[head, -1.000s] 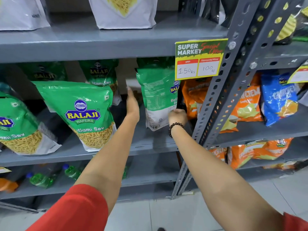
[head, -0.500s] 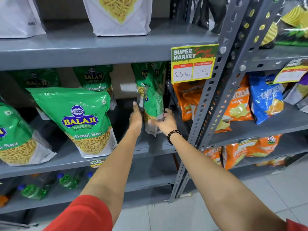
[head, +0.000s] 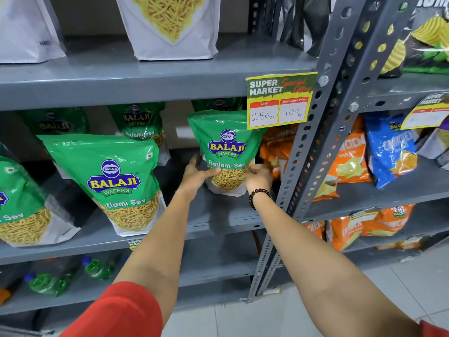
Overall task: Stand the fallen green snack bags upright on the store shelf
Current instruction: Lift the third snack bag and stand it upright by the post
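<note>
A green Balaji Ratlami Sev bag (head: 227, 144) stands upright, front facing me, at the right end of the grey middle shelf (head: 218, 215). My left hand (head: 196, 177) grips its lower left edge and my right hand (head: 258, 177) grips its lower right edge. Two more green bags, one in the middle (head: 114, 181) and one at the far left (head: 19, 203), stand at the shelf front, leaning back. Behind them stand further green bags (head: 141, 122), partly hidden.
A yellow price tag (head: 279, 100) hangs from the upper shelf edge just above the held bag. A perforated grey upright (head: 313, 152) stands right of my right hand, with orange (head: 349, 156) and blue snack bags (head: 391, 149) beyond. White bags sit above, green bottles (head: 51, 283) below.
The held bag has been turned from back-facing through edge-on to front-facing. Both hands dropped to grip its lower corners and it now rests on the shelf.
</note>
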Motion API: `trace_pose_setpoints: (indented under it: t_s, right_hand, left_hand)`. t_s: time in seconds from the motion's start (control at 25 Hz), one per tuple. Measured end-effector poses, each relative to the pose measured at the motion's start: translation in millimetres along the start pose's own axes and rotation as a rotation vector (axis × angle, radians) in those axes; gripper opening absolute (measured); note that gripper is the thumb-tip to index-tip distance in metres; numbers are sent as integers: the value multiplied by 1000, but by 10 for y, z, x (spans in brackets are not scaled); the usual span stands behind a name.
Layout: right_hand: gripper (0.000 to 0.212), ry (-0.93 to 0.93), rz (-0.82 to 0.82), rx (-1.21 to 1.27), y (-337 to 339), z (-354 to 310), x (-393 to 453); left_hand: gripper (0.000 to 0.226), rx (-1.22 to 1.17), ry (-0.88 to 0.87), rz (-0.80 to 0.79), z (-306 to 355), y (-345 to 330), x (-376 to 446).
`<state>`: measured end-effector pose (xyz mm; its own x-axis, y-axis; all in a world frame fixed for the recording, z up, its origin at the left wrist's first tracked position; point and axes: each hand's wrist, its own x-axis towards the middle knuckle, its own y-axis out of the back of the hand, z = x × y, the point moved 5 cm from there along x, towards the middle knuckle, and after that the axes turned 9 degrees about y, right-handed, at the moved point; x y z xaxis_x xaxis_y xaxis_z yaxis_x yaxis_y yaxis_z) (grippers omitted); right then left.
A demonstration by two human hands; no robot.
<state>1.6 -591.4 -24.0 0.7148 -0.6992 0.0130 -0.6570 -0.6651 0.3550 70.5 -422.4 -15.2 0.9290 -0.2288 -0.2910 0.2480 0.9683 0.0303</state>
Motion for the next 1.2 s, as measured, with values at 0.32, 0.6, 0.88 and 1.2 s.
trace_pose_setpoints:
  t_s: [0.32, 0.6, 0.88, 1.2]
  right_hand:
    - [72, 130, -282, 166, -220, 88, 32]
    - [42, 153, -199, 133, -97, 63, -89]
    - [39, 225, -168, 13, 113, 47, -383]
    - [35, 217, -173, -14, 267, 49, -624]
  left_hand:
    - [69, 36, -16, -3, -15, -165, 78]
    - [68, 53, -5, 127, -86, -117, -39]
    - [66, 108, -32, 168, -156, -92, -407]
    - [63, 181, -81, 172, -192, -72, -685]
